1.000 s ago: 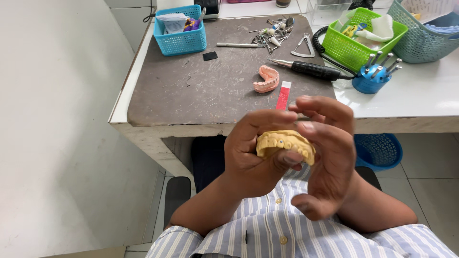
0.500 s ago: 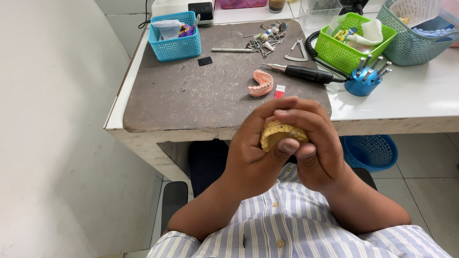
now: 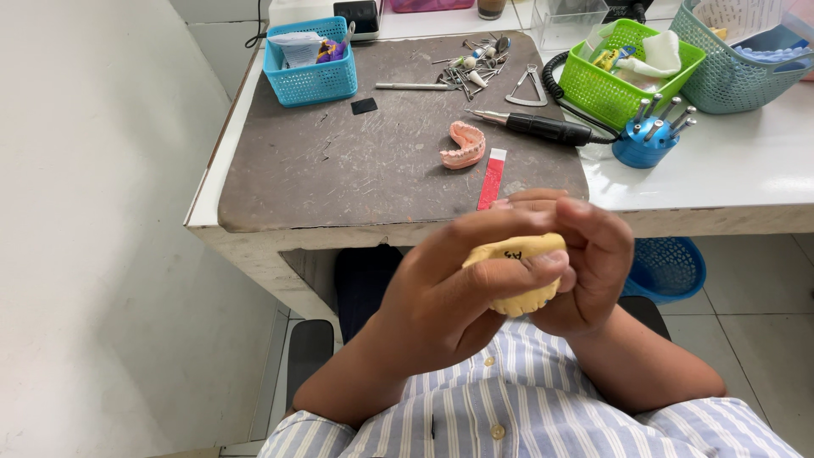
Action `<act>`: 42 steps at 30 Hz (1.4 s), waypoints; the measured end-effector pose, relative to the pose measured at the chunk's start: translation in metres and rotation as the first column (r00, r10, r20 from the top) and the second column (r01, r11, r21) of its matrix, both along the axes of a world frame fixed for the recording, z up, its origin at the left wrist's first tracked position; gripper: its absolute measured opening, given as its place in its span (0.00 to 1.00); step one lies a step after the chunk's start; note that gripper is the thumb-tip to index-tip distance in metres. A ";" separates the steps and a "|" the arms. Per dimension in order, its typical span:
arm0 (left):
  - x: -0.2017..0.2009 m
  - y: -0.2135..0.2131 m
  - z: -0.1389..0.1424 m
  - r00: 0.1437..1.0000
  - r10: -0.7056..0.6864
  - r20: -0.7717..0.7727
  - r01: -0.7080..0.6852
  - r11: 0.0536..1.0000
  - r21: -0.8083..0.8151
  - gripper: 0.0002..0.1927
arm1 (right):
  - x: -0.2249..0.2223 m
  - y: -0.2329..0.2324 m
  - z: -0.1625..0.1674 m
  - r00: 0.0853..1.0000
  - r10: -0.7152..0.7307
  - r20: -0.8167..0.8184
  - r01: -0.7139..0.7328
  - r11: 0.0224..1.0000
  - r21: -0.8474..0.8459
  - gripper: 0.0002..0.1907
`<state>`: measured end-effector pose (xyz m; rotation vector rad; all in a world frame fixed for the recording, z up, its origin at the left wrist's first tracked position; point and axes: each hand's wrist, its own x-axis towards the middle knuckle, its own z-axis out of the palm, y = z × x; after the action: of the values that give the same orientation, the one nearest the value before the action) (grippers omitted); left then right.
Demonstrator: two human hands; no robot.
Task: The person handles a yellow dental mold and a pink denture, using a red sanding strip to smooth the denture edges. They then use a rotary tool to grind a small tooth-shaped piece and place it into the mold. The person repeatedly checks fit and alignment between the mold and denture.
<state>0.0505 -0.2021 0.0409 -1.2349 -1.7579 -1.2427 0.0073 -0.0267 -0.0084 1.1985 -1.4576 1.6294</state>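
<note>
Just in front of my chest, near the edge of the bench, I hold a yellow plaster dental cast (image 3: pixel 515 276) between both hands. My left hand (image 3: pixel 449 297) is closed around it from the left, the thumb lying across its near face, and my right hand (image 3: pixel 589 263) is curled over its right end with the fingers bent in, so the cast is gripped from both sides and sits clear of the table. Its scalloped lower edge shows below my thumb; the rest is hidden by my fingers, so I cannot tell what state its surface is in. On the dark mat (image 3: pixel 339 170) farther away lie a pink denture piece (image 3: pixel 464 145) and, just right of it, a red strip (image 3: pixel 491 178), both untouched and well apart from my hands. Beyond them rests a black handpiece (image 3: pixel 543 127), with a blue bur stand (image 3: pixel 646 144) to its right. A blue basket (image 3: pixel 310 68) stands at the far left and a green basket (image 3: pixel 627 72) at the far right. As I judge it, I am only handling the cast so far; no tool is in my hands.
</note>
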 end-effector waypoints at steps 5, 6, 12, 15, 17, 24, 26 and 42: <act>0.008 0.001 0.015 0.986 0.161 -0.047 -0.163 0.986 -0.043 0.17 | -0.009 0.001 -0.001 0.989 -0.063 -0.136 0.078 0.991 0.106 0.36; 0.008 0.003 0.017 0.984 0.170 -0.052 -0.172 0.984 -0.046 0.17 | -0.009 0.001 -0.001 0.991 -0.045 -0.125 0.058 0.993 0.104 0.36; 0.009 0.002 0.021 0.985 0.162 -0.057 -0.165 0.986 -0.037 0.19 | -0.008 0.003 0.000 0.997 0.013 -0.080 -0.005 0.996 0.093 0.36; 0.007 0.002 0.022 0.987 0.148 -0.060 -0.150 0.988 -0.022 0.19 | -0.009 0.001 0.000 0.996 0.020 -0.082 -0.012 0.996 0.088 0.37; 0.007 0.003 0.022 0.985 0.161 -0.068 -0.163 0.986 -0.026 0.19 | -0.011 0.001 -0.001 0.996 0.040 -0.084 -0.034 0.996 0.082 0.37; 0.006 0.005 0.022 0.988 0.146 -0.059 -0.147 0.989 -0.020 0.21 | -0.011 0.003 -0.005 0.997 0.052 -0.049 -0.047 0.994 0.095 0.36; 0.006 0.007 0.022 0.988 0.146 -0.057 -0.147 0.989 -0.016 0.20 | -0.010 0.005 -0.005 0.998 0.039 -0.048 -0.034 0.995 0.096 0.37; -0.022 0.009 -0.014 0.743 -0.594 0.308 0.481 0.794 0.372 0.11 | 0.008 0.004 0.007 0.981 -0.124 -0.149 0.121 0.992 -0.030 0.29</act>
<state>0.0284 -0.1929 0.0272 -1.4514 -1.4485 -2.1517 0.0156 -0.0224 -0.0016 1.1693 -1.3876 1.4366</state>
